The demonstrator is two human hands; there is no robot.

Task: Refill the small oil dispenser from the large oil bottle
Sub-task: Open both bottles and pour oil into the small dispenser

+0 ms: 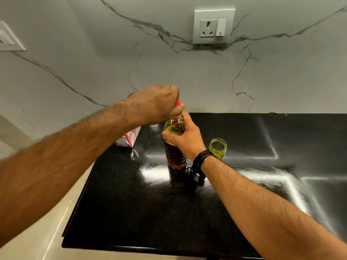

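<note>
From my remote seat I can read no word, brand or number anywhere here. The white and red printed carton [129, 138] behind my left forearm carries a red pattern, perhaps with lettering, but it is too blurred and half hidden to make out. The tall clear plastic oil bottle [175, 152] shows no label I can read. The only sign is a short dark vertical mark on the rocker of the white wall socket plate [214, 26], set into the grey veined marble wall [93, 62].
</note>
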